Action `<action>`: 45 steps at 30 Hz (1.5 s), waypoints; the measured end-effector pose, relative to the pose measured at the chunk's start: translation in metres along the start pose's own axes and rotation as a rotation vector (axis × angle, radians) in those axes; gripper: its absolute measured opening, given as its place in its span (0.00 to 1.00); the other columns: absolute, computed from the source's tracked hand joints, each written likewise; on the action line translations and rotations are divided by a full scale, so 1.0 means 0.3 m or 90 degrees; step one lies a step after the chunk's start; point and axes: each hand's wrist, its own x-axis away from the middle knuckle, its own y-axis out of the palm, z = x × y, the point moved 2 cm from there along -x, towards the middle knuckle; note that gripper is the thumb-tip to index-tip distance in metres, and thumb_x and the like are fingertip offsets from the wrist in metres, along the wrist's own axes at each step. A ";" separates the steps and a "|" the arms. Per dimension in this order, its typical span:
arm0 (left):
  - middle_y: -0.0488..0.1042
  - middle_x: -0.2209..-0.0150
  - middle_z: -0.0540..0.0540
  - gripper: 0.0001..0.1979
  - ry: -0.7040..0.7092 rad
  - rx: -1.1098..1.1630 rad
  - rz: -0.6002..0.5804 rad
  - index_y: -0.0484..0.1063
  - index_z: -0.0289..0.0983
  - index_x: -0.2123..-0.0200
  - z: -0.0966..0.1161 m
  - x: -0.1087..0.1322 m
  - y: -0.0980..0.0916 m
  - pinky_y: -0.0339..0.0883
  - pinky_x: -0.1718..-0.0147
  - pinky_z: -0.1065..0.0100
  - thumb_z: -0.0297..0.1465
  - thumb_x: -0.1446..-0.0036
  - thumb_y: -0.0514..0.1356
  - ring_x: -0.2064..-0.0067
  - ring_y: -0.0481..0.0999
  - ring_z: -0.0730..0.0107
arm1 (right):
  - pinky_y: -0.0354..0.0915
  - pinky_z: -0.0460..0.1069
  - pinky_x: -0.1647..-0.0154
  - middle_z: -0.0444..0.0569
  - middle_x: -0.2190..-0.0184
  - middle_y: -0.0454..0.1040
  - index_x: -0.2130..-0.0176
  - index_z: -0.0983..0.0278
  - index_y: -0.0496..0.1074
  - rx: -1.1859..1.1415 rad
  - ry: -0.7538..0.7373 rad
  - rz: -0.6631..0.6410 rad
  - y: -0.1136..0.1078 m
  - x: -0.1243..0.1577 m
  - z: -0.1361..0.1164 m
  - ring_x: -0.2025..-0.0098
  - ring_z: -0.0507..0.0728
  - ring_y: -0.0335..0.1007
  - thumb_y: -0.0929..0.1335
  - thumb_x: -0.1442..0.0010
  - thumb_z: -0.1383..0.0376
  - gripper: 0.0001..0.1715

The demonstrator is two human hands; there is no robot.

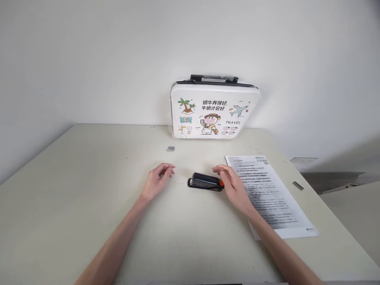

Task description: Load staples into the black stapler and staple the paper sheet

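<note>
A black stapler [205,182] with an orange button at its right end lies on the table between my hands. To the left of it, my left hand [158,179] rests with fingers curled and thumb drawn up to them; I see nothing in it. My right hand [233,185] is at the stapler's orange end, fingers loosely stretched and thumb apart from them, holding nothing. Whether it touches the stapler I cannot tell. Partly beneath my right hand and forearm lies a printed sheet of paper [276,198]. A small strip of staples [170,149] sits beyond my left hand.
Against the wall stands a white case [215,114] with cartoon prints and a black handle. Another grey strip of staples [297,185] lies right of the paper, near the table's right edge. The pale table [74,190] meets the wall at the back.
</note>
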 end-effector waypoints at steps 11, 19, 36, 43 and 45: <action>0.80 0.63 0.46 0.16 -0.013 0.059 0.020 0.77 0.41 0.56 -0.003 0.002 -0.003 0.71 0.52 0.61 0.46 0.33 0.58 0.60 0.79 0.63 | 0.68 0.60 0.38 0.53 0.46 0.79 0.46 0.57 0.70 -0.048 0.022 0.011 0.045 0.029 0.056 0.44 0.60 0.76 0.58 0.25 0.49 0.21; 0.77 0.66 0.46 0.16 -0.030 0.133 0.101 0.77 0.39 0.57 0.007 -0.002 -0.017 0.73 0.54 0.62 0.46 0.34 0.58 0.61 0.78 0.64 | 0.69 0.59 0.39 0.52 0.46 0.80 0.46 0.57 0.70 -0.016 0.018 -0.008 0.046 0.032 0.055 0.46 0.60 0.77 0.57 0.24 0.50 0.21; 0.76 0.65 0.46 0.16 -0.062 0.242 0.164 0.76 0.39 0.57 -0.015 0.004 -0.036 0.71 0.52 0.61 0.46 0.36 0.60 0.61 0.76 0.65 | 0.70 0.58 0.41 0.52 0.46 0.79 0.47 0.56 0.71 0.047 0.018 -0.018 0.033 0.043 0.072 0.44 0.61 0.76 0.57 0.24 0.49 0.22; 0.77 0.63 0.45 0.17 -0.021 0.215 0.197 0.75 0.40 0.56 -0.016 0.008 -0.047 0.72 0.50 0.60 0.47 0.34 0.58 0.59 0.77 0.64 | 0.71 0.59 0.42 0.52 0.47 0.80 0.47 0.56 0.72 0.051 0.010 -0.022 0.031 0.039 0.067 0.45 0.62 0.77 0.58 0.25 0.48 0.22; 0.78 0.63 0.45 0.17 -0.027 0.216 0.188 0.76 0.40 0.56 -0.018 0.007 -0.045 0.72 0.49 0.60 0.47 0.34 0.58 0.59 0.77 0.64 | 0.72 0.58 0.43 0.52 0.47 0.79 0.46 0.56 0.72 0.049 0.014 -0.024 0.031 0.037 0.058 0.45 0.61 0.77 0.58 0.25 0.48 0.23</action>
